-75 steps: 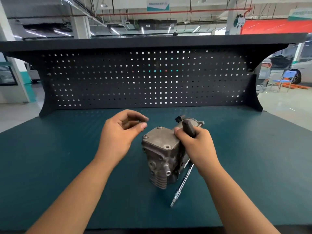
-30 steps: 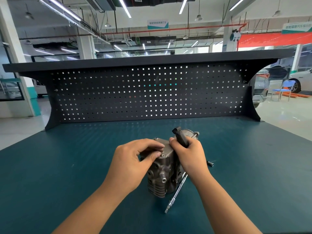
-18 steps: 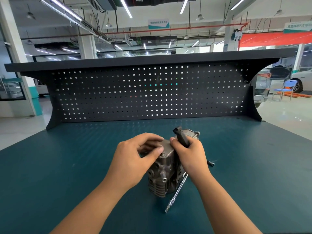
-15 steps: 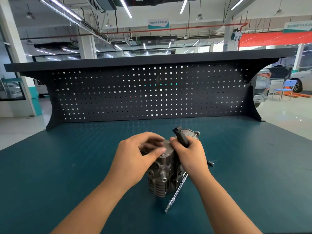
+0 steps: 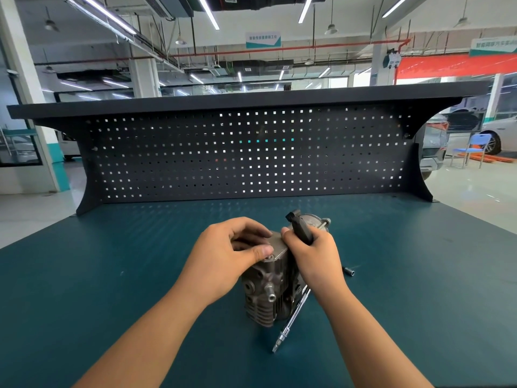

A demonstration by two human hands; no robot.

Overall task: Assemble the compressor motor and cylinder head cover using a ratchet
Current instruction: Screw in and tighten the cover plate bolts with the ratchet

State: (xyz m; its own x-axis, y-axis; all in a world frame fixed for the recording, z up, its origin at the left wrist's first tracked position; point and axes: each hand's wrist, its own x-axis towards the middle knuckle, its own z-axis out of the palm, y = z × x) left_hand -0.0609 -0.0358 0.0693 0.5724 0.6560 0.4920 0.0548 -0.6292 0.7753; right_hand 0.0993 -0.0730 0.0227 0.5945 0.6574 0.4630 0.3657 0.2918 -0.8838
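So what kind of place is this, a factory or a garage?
Most likely a car repair or training workshop. There is a workbench with a dark pegboard back, a metal compressor standing on it, and parked cars on the hall floor behind.

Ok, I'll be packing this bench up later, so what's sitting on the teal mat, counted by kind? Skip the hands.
Grey metal compressor body: 1
Slim chrome ratchet tool: 1
Small dark socket: 1
Total: 3
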